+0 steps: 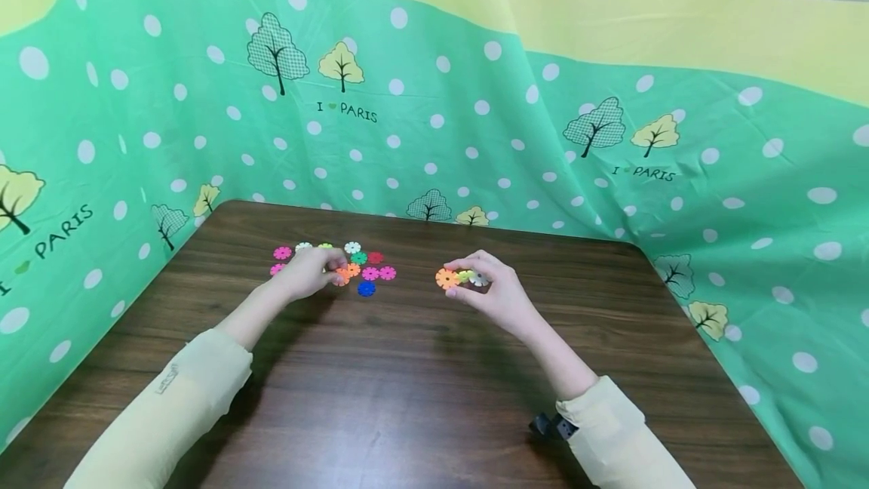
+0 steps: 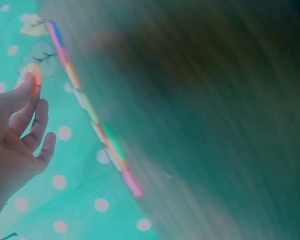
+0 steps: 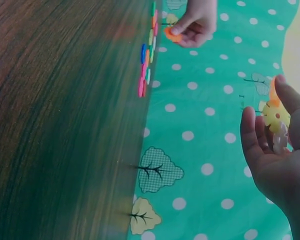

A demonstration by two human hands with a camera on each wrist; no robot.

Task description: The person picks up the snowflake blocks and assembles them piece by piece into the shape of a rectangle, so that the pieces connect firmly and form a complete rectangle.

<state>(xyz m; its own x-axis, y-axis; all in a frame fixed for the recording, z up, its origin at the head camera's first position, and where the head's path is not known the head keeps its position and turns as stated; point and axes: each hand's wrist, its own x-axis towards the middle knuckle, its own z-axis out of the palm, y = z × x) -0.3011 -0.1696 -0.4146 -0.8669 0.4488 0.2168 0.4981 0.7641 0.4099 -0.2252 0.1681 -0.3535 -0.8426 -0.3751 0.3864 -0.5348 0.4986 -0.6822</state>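
My left hand (image 1: 307,275) pinches an orange snowflake disc (image 2: 36,78) between thumb and index finger, raised above the tabletop, while its other fingers curve loosely. Around it lie loose notched discs, among them a blue disc (image 1: 366,289), a pink disc (image 1: 388,272), a green disc (image 1: 358,257) and a white disc (image 1: 352,247). Farther right, my right hand (image 1: 502,296) holds a short joined chain off the table: an orange disc (image 1: 446,278), a yellow-green disc (image 3: 276,116) and a whitish disc (image 3: 280,139). The fingers partly hide the whitish one.
The dark wooden table (image 1: 407,383) reaches back to a green polka-dot cloth (image 1: 434,149) hanging behind and at both sides. A small black object (image 1: 553,425) sits at the right sleeve cuff. Other loose discs are partly hidden behind the left hand.
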